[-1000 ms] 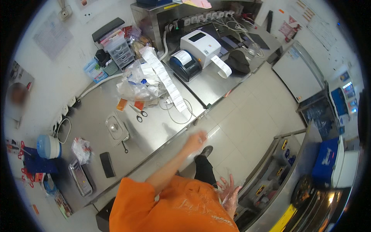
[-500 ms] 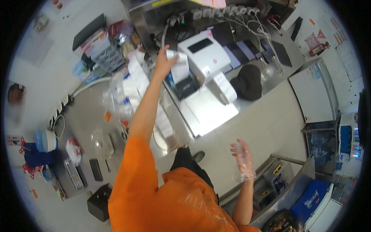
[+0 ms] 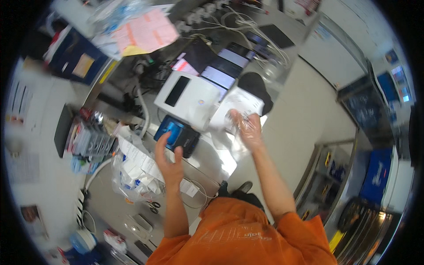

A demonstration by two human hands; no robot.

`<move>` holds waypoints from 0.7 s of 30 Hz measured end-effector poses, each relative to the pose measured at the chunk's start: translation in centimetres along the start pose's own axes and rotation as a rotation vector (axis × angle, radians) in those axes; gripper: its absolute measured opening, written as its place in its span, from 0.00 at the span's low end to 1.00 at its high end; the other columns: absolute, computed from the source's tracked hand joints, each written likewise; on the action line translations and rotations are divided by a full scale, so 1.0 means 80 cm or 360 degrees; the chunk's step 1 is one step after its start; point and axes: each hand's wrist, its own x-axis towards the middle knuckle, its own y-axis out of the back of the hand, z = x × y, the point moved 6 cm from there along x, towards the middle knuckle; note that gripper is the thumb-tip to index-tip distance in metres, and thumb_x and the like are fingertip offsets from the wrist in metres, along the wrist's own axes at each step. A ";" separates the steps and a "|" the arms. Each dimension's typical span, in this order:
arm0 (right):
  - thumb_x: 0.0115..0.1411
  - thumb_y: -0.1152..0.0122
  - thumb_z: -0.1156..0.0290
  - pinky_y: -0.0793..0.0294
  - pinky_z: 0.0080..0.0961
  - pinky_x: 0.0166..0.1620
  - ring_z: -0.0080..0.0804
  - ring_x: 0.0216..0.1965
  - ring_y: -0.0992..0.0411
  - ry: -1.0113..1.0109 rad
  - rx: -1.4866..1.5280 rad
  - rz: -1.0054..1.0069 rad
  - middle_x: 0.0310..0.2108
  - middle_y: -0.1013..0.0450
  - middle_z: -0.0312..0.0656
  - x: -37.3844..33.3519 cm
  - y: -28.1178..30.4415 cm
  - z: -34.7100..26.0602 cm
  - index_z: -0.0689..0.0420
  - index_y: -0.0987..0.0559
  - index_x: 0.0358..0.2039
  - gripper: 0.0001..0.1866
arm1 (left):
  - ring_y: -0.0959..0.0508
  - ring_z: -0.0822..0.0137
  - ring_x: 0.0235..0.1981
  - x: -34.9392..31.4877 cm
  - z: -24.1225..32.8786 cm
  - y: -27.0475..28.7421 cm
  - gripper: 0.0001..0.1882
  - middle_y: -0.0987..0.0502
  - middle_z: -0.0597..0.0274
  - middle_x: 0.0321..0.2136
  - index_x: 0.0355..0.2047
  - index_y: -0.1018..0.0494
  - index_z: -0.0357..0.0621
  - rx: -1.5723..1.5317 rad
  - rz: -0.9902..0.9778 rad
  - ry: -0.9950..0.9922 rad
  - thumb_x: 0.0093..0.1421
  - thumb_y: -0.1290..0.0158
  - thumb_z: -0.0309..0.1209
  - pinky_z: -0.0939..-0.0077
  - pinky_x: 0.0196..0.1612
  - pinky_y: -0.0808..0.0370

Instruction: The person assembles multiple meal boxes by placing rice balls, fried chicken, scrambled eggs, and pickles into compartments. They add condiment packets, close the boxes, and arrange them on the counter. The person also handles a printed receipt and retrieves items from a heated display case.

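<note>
My right hand (image 3: 250,131), in a clear plastic glove, grips a white printed paper slip (image 3: 242,102) beside the front of the white label printer (image 3: 190,99). Whether the slip is still joined to that printer cannot be made out. My bare left hand (image 3: 169,162) is empty, thumb and fingers apart, just in front of a small black receipt printer (image 3: 189,143). A bright blue part (image 3: 170,129) shows at that printer's left side.
Left of the printers, a clear bag (image 3: 137,170) holds crumpled receipts, near scissors (image 3: 153,206). Several phones or tablets (image 3: 219,76) and a dark cap (image 3: 255,86) lie beyond the white printer. Loose white cables (image 3: 238,20) run along the back. A metal drawer unit (image 3: 329,176) stands right.
My left hand has let go of the paper at the black printer and drawn back. My right hand has risen from the side to the white printer and now grips a slip. The view has shifted.
</note>
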 end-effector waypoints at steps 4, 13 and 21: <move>0.61 0.31 0.59 0.27 0.27 0.38 0.24 0.32 0.27 -0.0018 0.0114 -0.0684 0.31 0.20 0.41 -0.088 0.088 -0.038 0.64 0.18 0.42 0.19 | 0.25 0.65 0.53 -0.001 0.097 -0.177 0.23 0.23 0.54 0.52 0.56 0.28 0.33 -0.1315 -0.1170 0.0303 0.67 0.43 0.35 0.69 0.58 0.30; 0.66 0.39 0.67 0.29 0.36 0.33 0.38 0.24 0.28 -0.0056 -0.0387 0.0454 0.23 0.25 0.47 -0.260 0.316 -0.012 0.62 0.19 0.32 0.11 | 0.19 0.67 0.43 -0.128 0.271 -0.385 0.24 0.20 0.55 0.45 0.59 0.32 0.33 -0.1604 -0.1277 0.0722 0.62 0.42 0.21 0.72 0.46 0.21; 0.63 0.39 0.65 0.23 0.42 0.40 0.49 0.35 0.23 0.1018 -0.0770 -0.1239 0.31 0.23 0.48 -0.315 0.136 -0.018 0.56 0.19 0.40 0.09 | 0.20 0.71 0.38 -0.093 0.174 -0.256 0.18 0.18 0.59 0.36 0.44 0.23 0.33 -0.1082 -0.0350 0.0829 0.54 0.32 0.25 0.72 0.42 0.22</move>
